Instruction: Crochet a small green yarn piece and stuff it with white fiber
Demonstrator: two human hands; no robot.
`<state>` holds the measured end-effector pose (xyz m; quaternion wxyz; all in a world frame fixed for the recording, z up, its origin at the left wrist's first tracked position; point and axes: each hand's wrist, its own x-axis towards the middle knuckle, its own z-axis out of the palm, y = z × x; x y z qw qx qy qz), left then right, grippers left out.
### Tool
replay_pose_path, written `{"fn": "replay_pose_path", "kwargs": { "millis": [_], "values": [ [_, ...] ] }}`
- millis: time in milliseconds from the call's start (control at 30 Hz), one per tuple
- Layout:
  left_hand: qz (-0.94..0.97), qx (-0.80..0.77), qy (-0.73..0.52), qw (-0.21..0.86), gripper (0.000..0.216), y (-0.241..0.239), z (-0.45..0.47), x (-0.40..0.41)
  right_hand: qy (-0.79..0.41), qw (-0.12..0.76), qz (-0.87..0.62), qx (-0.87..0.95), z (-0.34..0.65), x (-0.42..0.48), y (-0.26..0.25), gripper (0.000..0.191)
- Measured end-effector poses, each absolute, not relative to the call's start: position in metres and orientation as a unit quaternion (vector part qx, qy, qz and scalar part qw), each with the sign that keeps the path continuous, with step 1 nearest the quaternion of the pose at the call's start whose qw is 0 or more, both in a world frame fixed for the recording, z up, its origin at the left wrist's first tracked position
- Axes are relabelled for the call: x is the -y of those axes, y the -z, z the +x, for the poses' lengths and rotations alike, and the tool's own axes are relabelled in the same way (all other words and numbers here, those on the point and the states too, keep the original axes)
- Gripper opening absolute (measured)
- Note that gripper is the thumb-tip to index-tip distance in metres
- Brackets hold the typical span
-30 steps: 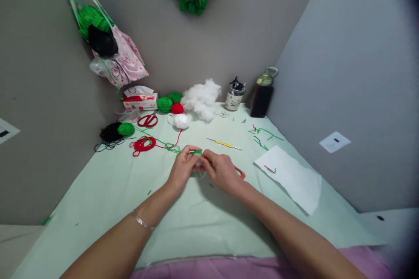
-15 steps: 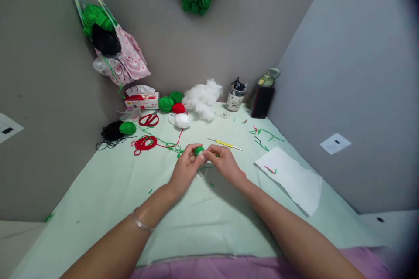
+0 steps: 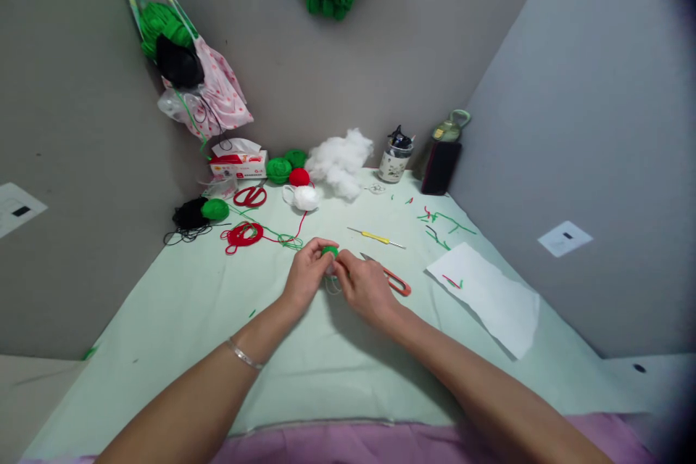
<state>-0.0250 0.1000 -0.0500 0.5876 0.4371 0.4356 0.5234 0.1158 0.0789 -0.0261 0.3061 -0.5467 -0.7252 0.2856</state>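
My left hand (image 3: 304, 274) is closed around a small green crocheted piece (image 3: 329, 251), whose top shows above the fingers. Close against its lower right side, the fingertips of my right hand (image 3: 367, 288) are pinched together; what lies between them is hidden. Loops of pale yarn (image 3: 332, 286) hang below the piece. Just right of my right hand lie thread snips with an orange handle (image 3: 401, 284), partly covered by the hand. A yellow-handled crochet hook (image 3: 375, 237) rests on the table beyond them.
Red yarn (image 3: 243, 235), red scissors (image 3: 250, 196), yarn balls (image 3: 279, 170) and white stuffing (image 3: 342, 163) lie toward the back. A jar (image 3: 394, 163) and a dark phone (image 3: 441, 168) stand at back right. White paper (image 3: 489, 297) and thread scraps (image 3: 435, 235) lie on the right.
My right hand has moved slightly left and down, closer to the crocheted piece, and more of the orange snips shows. The whole view has shifted slightly.
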Motion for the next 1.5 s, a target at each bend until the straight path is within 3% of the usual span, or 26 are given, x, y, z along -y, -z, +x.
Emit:
{"fn": "replay_pose_path", "kwargs": {
  "millis": [233, 567, 900, 1233, 1500],
  "values": [
    [0.395, -0.420, -0.500, 0.646, 0.025, 0.048, -0.025, -0.096, -0.338, 0.314, -0.537, 0.706, 0.124, -0.092, 0.028, 0.019],
    [0.401, -0.381, -0.465, 0.691, 0.047, 0.046, -0.028, -0.096, -0.367, 0.321, -0.516, 0.704, 0.138, -0.106, 0.028, 0.027],
    [0.427, -0.427, -0.516, 0.607, 0.025, 0.054, -0.026, -0.099, -0.337, 0.303, -0.532, 0.715, 0.116, -0.079, 0.024, 0.010],
    [0.510, -0.436, -0.516, 0.533, 0.023, 0.053, -0.025, -0.093, -0.502, 0.359, -0.490, 0.616, 0.124, -0.104, 0.037, 0.039],
    [0.538, -0.378, -0.463, 0.595, 0.050, 0.039, -0.043, -0.097, -0.587, 0.398, -0.464, 0.530, 0.131, -0.107, 0.032, 0.041]
  ]
}}
